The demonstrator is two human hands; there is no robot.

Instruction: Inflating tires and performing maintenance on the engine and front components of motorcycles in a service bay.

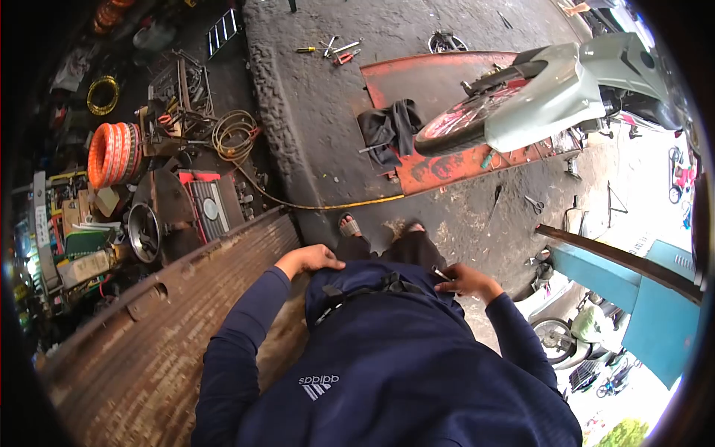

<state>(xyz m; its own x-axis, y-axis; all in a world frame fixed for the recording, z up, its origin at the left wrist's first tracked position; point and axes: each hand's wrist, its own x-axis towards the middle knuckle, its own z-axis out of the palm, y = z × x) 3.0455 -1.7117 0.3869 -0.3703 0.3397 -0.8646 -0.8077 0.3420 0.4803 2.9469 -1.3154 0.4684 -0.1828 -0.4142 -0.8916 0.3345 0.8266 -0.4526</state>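
Observation:
My left hand is closed at the left edge of the dark blue cloth over my lap, its fingertips pinching the fabric. On the other side, my right hand is closed with thumb and finger together. A slim pale thing shows at those fingertips; its kind is too small to make out. Between the hands, a black strap crosses the front of my dark blue jacket. Both sandalled feet rest on the floor below.
Ahead, a motorbike stands on a red platform beside a black cloth. Hand tools and scissors lie on the floor. A yellow hose crosses before my feet. Slatted brown metal is at left, orange coils beyond.

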